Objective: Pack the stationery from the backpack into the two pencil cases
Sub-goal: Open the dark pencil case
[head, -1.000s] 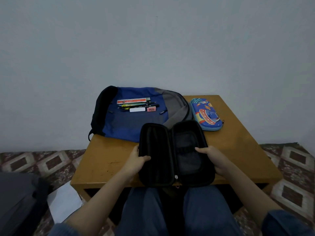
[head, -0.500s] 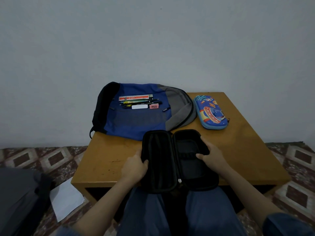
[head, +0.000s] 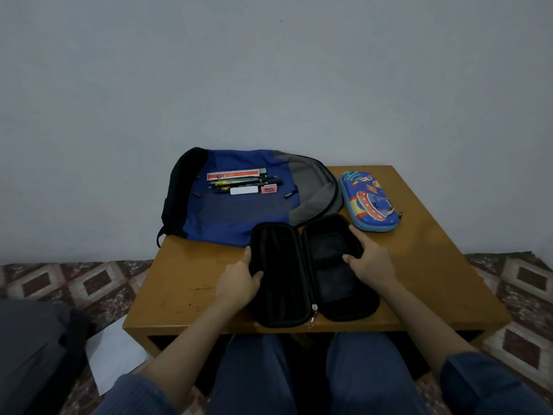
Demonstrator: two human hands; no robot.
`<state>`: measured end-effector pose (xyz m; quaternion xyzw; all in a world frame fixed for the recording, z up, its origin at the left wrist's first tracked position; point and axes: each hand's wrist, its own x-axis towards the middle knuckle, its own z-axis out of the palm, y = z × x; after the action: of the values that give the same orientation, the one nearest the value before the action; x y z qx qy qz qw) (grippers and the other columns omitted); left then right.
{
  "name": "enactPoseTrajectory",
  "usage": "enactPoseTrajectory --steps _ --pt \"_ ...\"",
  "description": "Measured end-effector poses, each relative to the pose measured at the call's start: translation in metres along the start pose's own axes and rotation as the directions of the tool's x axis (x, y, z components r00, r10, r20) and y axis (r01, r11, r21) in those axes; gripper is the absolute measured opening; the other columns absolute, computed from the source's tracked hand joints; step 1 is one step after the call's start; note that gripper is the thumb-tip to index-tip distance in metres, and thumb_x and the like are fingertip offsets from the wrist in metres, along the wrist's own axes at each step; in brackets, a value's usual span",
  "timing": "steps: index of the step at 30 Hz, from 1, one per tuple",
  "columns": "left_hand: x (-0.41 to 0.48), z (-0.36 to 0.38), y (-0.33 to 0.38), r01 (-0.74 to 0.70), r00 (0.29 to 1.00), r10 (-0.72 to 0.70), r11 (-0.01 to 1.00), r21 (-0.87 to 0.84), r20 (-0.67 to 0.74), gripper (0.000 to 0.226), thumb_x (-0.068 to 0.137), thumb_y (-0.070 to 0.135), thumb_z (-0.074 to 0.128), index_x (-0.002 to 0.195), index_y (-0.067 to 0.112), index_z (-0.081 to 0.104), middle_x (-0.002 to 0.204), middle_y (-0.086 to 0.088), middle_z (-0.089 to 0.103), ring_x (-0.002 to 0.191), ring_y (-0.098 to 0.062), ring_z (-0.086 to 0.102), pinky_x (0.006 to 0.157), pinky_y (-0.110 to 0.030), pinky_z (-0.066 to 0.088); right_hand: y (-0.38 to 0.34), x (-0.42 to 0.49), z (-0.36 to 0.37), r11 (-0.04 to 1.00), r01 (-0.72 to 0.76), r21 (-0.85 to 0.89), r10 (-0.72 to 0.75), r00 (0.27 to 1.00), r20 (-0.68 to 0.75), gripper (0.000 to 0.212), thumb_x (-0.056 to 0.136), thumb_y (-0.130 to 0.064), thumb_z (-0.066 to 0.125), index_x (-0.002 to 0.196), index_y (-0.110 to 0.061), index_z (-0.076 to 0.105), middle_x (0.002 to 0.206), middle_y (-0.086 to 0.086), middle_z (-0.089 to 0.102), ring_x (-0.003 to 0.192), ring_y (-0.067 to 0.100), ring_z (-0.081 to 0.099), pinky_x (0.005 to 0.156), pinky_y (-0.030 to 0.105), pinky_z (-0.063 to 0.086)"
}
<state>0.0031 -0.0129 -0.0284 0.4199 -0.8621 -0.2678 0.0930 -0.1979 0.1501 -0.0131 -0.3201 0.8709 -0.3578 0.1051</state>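
Black pencil case (head: 311, 274): laid open flat at near edge of table (head: 179, 283), held at both sides. Interior dark, contents hard to make out.
Left hand (head: 239, 284): thumb hooked over left half's rim, fingers along outer wall, mostly hidden.
Right hand (head: 369, 265): thumb on mesh pocket, fingers curled over right half's rim.
Beyond fingertips: backpack (head: 239, 217) bearing ruler (head: 236, 175), white eraser (head: 244, 190), pink eraser (head: 268, 189), pens too small to count.
Right of right fingers, apart: patterned pencil case (head: 369, 202), closed.
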Motion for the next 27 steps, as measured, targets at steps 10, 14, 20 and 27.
enactPoseTrajectory --steps 10,14,20,27 --pt "0.024 -0.009 -0.001 -0.089 0.99 0.087 0.996 -0.014 -0.11 0.042 0.095 0.04 0.046 0.129 0.016 0.051 0.096 -0.008 0.069 0.081 -0.022 0.063 0.055 -0.027 0.041 -0.005 0.021 -0.006 0.987 0.091 -0.133 -0.106 0.988 -0.112 0.038 0.083 -0.019 0.069 0.119 -0.011 0.061 0.116 0.012 0.058 0.107 0.025 0.055 0.085 0.031 0.045" --pt "0.054 -0.026 -0.002 -0.133 0.969 0.128 0.991 -0.007 -0.209 0.033 0.095 0.034 0.048 0.116 0.012 0.061 0.095 -0.008 0.068 0.085 -0.024 0.062 0.061 -0.028 0.043 -0.031 0.041 0.006 0.958 0.283 0.054 -0.28 0.958 -0.058 0.024 0.085 -0.012 0.067 0.107 -0.004 0.068 0.103 0.01 0.066 0.093 0.017 0.059 0.078 0.025 0.045" --pt "0.138 -0.036 0.009 -0.181 0.945 0.191 0.982 0.062 -0.264 0.028 0.094 0.032 0.05 0.111 0.013 0.062 0.108 -0.006 0.061 0.096 -0.021 0.057 0.077 -0.027 0.042 -0.06 0.114 0.033 0.925 0.379 -0.006 -0.374 0.916 0.145 0.035 0.095 -0.02 0.051 0.13 -0.017 0.054 0.132 0.004 0.057 0.126 0.021 0.048 0.114 0.036 0.021" --pt "0.229 -0.039 0.004 -0.213 0.95 0.234 0.97 0.12 -0.206 0.038 0.091 0.032 0.055 0.12 0.007 0.058 0.126 -0.011 0.053 0.12 -0.027 0.043 0.099 -0.034 0.034 -0.052 0.198 0.056 0.886 0.39 -0.25 -0.272 0.875 0.401 0.059 0.093 -0.045 0.048 0.146 -0.033 0.026 0.154 -0.002 0.029 0.146 0.02 0.013 0.118 0.04 -0.004"
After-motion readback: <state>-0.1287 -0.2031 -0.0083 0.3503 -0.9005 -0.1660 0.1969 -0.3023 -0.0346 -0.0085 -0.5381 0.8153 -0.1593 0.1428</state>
